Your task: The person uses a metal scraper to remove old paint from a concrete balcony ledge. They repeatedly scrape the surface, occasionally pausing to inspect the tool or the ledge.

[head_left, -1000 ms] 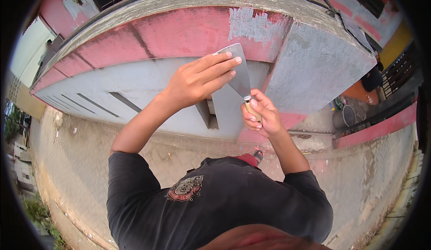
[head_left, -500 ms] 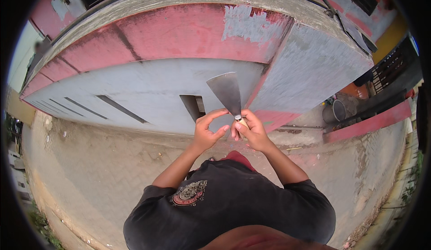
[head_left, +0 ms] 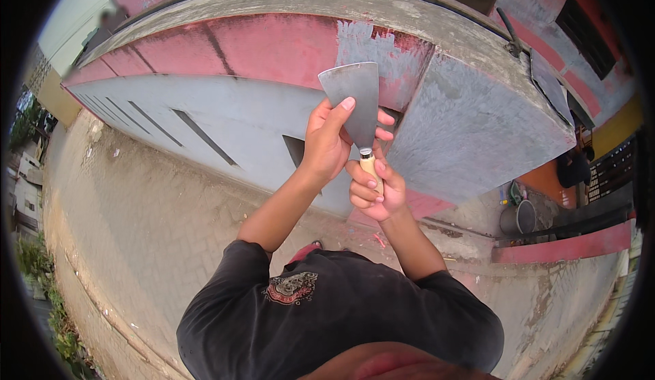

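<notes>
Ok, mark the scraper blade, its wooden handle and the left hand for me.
scraper blade [head_left: 351, 93], head view, middle of the bare metal face.
wooden handle [head_left: 369, 167], head view, the strip showing above the right hand's fingers.
left hand [head_left: 326, 141], head view, back of the hand.

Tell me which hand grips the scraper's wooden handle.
The right hand, the lower one, is fisted around it; the left hand holds the metal blade above.

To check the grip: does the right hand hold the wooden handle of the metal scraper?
Yes, the right hand is closed around the wooden handle.
</notes>
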`<state>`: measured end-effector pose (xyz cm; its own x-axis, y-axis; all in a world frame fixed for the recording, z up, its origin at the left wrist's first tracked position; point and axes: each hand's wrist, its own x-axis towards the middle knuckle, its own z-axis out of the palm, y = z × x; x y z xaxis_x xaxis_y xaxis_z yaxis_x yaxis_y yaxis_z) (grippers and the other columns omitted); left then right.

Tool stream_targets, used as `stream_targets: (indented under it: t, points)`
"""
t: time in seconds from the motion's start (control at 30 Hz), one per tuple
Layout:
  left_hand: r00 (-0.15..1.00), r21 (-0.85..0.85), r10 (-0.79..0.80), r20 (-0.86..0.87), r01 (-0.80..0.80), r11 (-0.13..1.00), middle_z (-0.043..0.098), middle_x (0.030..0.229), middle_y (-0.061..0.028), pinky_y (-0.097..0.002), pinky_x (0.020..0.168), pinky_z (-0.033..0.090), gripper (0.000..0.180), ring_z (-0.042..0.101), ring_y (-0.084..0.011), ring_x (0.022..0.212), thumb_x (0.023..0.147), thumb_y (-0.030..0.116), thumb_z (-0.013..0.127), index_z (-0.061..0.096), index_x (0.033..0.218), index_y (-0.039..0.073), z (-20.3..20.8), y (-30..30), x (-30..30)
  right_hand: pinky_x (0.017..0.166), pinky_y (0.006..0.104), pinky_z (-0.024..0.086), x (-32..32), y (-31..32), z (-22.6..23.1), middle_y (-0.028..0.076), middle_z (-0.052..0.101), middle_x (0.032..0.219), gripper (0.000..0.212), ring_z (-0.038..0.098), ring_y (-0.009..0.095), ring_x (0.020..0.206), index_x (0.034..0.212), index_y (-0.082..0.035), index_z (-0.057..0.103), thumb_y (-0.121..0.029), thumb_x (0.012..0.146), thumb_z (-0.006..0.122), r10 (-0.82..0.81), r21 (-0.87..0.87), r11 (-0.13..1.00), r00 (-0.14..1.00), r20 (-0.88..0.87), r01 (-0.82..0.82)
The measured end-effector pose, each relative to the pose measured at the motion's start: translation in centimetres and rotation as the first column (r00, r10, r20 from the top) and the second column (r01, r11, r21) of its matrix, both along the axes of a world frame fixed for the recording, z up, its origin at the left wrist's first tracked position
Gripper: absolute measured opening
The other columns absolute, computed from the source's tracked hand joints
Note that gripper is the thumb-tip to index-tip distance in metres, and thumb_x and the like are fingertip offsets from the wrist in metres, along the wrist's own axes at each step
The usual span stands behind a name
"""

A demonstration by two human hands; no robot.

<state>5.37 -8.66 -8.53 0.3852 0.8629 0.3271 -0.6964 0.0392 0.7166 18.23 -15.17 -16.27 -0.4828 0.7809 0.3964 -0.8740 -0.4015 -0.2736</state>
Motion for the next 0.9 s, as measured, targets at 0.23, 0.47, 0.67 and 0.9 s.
stream_targets:
  t: [0.23, 0.47, 0.67, 0.9]
  points:
    - [0.967, 0.044, 0.222, -0.123, -0.218, 0.975, 0.067, 0.073, -0.0134, -0.03, 0.049, 0.052, 0.035, 0.061, -0.0172, 0.051, 0.107, 0.03, 0.057, 0.061, 0.11, -0.004, 3.6, 0.9, 1.4, 0.044, 0.0208, 0.028, -0.9, 1.1, 2.2, 0.002, 0.048, 0.081, 0.029, 0.034, 0.005, 0.046, 0.14, -0.037, 0.048, -0.03, 0.112, 0.046, -0.137, -0.026, 0.99, 0.983, 0.126, 0.141]
    - [0.927, 0.051, 0.265, -0.266, -0.261, 0.964, 0.064, 0.069, -0.0118, -0.0296, 0.043, 0.047, 0.037, 0.055, -0.0154, 0.045, 0.106, 0.033, 0.059, 0.061, 0.11, -0.004, 5.7, 1.2, 1.2, 0.044, 0.022, 0.027, -2.8, 1.6, 4.2, 0.003, 0.049, 0.08, 0.02, 0.033, 0.005, 0.048, 0.132, -0.028, 0.05, -0.027, 0.112, 0.046, -0.236, 0.117, 0.967, 0.969, 0.075, 0.226]
    - [0.939, 0.092, 0.249, -0.235, -0.234, 0.968, 0.063, 0.068, -0.0116, -0.0289, 0.041, 0.045, 0.036, 0.052, -0.0157, 0.044, 0.106, 0.032, 0.059, 0.062, 0.11, -0.004, 6.5, 1.2, 1.1, 0.046, 0.0226, 0.029, -3.0, 1.6, 4.4, 0.003, 0.049, 0.08, 0.017, 0.034, 0.005, 0.048, 0.129, -0.026, 0.046, -0.027, 0.113, 0.044, -0.242, 0.09, 0.968, 0.968, 0.071, 0.235]
    - [0.921, 0.069, 0.267, -0.283, -0.259, 0.964, 0.063, 0.068, -0.012, -0.0285, 0.041, 0.044, 0.038, 0.052, -0.0155, 0.043, 0.105, 0.031, 0.06, 0.062, 0.116, -0.005, 5.8, 0.7, 0.5, 0.047, 0.0231, 0.028, -4.1, 0.7, 3.5, 0.004, 0.049, 0.08, 0.016, 0.034, 0.005, 0.048, 0.129, -0.026, 0.044, -0.027, 0.113, 0.042, -0.265, 0.035, 0.964, 0.959, 0.099, 0.263]
